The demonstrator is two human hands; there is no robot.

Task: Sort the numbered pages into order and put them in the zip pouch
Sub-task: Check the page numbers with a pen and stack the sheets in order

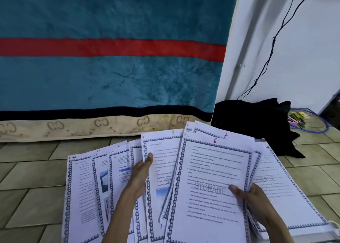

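Note:
Several white printed pages with blue patterned borders are fanned out in front of me over the tiled floor. My right hand (252,198) grips a stack at its right edge, thumb on the top page marked 6 (211,184); a page marked 7 (225,135) peeks out behind it. My left hand (141,174) holds the left edge of a middle page (161,150), its thumb on the sheet. More pages (82,193) spread to the left, and one page (276,191) lies to the right. No zip pouch is visible.
A teal blanket with a red stripe (110,47) hangs over a mattress ahead. A black cloth bag (253,121) sits on the floor at the right, with a blue cable loop (320,127) and small colourful items beyond. A black wire (276,38) runs down the white wall.

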